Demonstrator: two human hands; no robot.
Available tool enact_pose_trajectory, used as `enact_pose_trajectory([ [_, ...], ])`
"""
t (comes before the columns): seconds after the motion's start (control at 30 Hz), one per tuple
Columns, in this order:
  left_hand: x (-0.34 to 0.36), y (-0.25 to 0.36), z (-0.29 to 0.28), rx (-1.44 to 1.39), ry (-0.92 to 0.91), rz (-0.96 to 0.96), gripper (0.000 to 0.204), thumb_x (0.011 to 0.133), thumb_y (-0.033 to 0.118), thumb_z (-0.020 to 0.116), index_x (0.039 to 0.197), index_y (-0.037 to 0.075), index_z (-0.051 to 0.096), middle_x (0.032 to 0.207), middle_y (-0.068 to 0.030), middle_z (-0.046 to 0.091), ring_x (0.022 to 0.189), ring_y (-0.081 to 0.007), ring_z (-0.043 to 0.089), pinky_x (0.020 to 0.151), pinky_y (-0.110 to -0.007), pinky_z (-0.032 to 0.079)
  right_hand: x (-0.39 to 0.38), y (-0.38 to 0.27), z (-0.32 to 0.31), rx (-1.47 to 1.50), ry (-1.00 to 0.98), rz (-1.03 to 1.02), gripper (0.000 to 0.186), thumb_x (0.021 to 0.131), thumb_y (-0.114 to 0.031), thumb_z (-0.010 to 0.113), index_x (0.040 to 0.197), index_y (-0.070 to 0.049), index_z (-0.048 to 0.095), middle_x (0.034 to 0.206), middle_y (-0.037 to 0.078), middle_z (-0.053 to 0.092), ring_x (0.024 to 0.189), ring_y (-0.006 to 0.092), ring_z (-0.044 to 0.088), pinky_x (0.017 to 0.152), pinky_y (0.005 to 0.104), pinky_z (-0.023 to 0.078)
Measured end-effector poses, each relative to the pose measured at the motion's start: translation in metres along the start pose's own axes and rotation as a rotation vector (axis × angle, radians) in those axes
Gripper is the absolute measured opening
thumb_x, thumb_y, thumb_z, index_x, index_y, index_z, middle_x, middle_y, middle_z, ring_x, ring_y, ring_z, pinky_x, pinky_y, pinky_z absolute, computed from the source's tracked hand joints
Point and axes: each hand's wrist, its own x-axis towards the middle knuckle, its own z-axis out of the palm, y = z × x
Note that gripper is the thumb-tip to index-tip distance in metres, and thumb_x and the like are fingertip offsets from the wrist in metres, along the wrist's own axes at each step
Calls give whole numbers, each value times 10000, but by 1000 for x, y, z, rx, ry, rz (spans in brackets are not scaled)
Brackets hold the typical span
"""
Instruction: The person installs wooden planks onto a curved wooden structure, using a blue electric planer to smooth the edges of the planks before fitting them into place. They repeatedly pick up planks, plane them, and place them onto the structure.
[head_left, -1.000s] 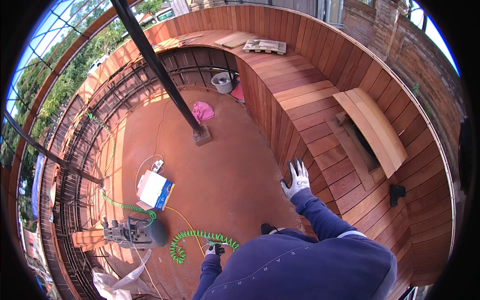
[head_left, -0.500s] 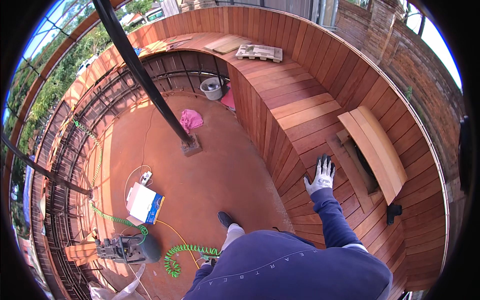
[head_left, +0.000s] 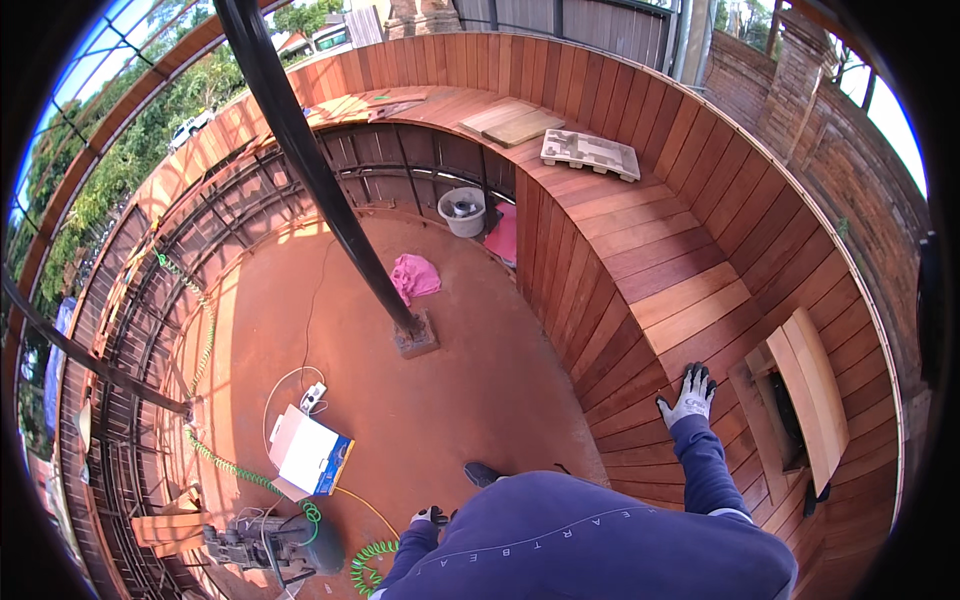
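My right hand (head_left: 690, 395), in a grey-and-black work glove, rests with fingers spread on the slatted wooden bench seat (head_left: 688, 300). Beside it, a curved wooden lid panel (head_left: 812, 392) leans against the backrest, and below it a dark opening shows in the seat. A black object (head_left: 815, 497) of unclear kind sits at the lid's near end. Low by my body is my gloved left hand (head_left: 430, 516), its fingers only partly visible; whether it holds anything I cannot make out. A coiled green air hose (head_left: 372, 568) lies close to it.
A black post (head_left: 320, 180) rises from the floor beside a pink cloth (head_left: 414, 277). An air compressor (head_left: 275, 545) and an opened box (head_left: 312, 455) stand left. Farther along the bench lie a moulded tray (head_left: 590, 156) and loose boards (head_left: 512, 122); a bucket (head_left: 462, 212) stands below.
The view has shifted, so the surroundings sit farther right and lower. My right hand now lies farther along the seat; my left hand shows more clearly beside my body.
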Motion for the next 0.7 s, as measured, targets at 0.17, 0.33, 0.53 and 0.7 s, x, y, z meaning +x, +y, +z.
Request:
enact_pose_trajectory([
  [0.17,47,62,-40,-284,83,-200,226,908,223,570,1037,44,617,908,-152,692,723,-330,701,633,-452,559,36,-11,-5,139,-113,128,997,829,-522,650,1541,-62,124,1600,195,115,1484,360,74,1193,505,81],
  [0.33,100,130,-60,-247,96,-70,274,930,299,525,1045,68,618,956,-141,718,750,-316,706,648,-393,516,92,-57,-5,99,-28,127,958,846,-525,632,1546,-88,145,1603,182,122,1484,358,84,1193,508,77],
  [0.53,122,191,-42,-168,-1,-76,377,908,392,579,1110,77,621,1044,-169,687,797,-337,697,708,-457,530,211,-109,-5,126,51,-15,911,895,-565,543,1530,-29,168,1603,164,142,1489,330,86,1202,481,41],
  [0.7,115,224,-17,449,-8,57,388,910,388,573,1126,69,616,1035,-170,687,811,-331,693,713,-440,530,317,-157,-14,141,90,-67,887,906,-591,501,1522,-25,206,1607,150,141,1491,320,86,1201,485,17],
])
